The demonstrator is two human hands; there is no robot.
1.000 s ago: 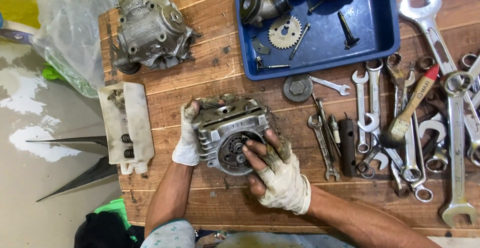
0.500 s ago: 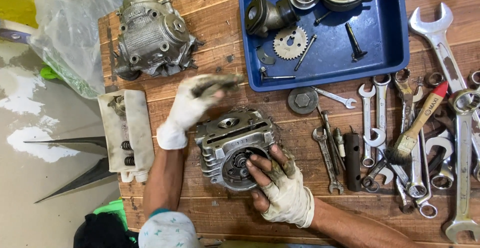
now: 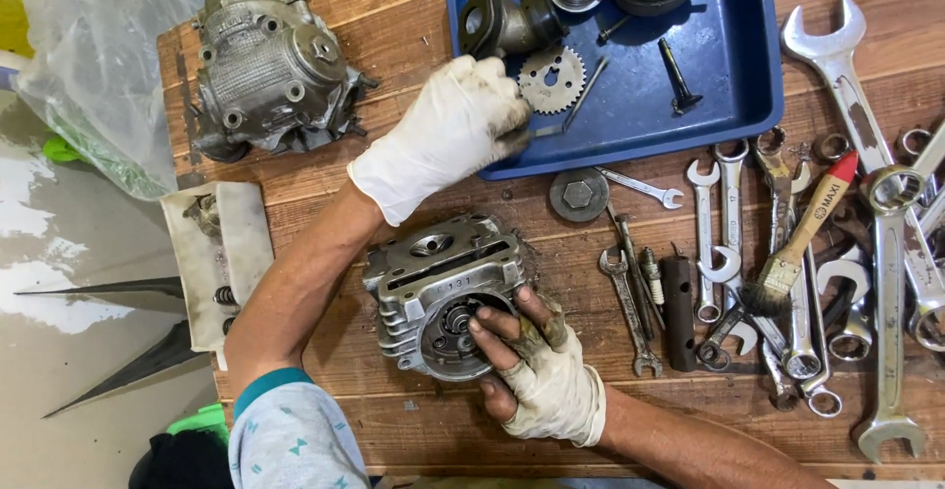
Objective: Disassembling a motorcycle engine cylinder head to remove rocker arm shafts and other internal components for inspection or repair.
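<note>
left hand (image 3: 455, 127) (gloved), moved to blue tray (image 3: 748, 105)

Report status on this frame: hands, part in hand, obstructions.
Left hand at the blue tray edge, over small parts. Right hand steadies the cylinder head, fingers in its bore. Wrenches lie right, apart.

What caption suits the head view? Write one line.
Gloved left hand reaches into blue tray; right hand steadies engine part.
</note>
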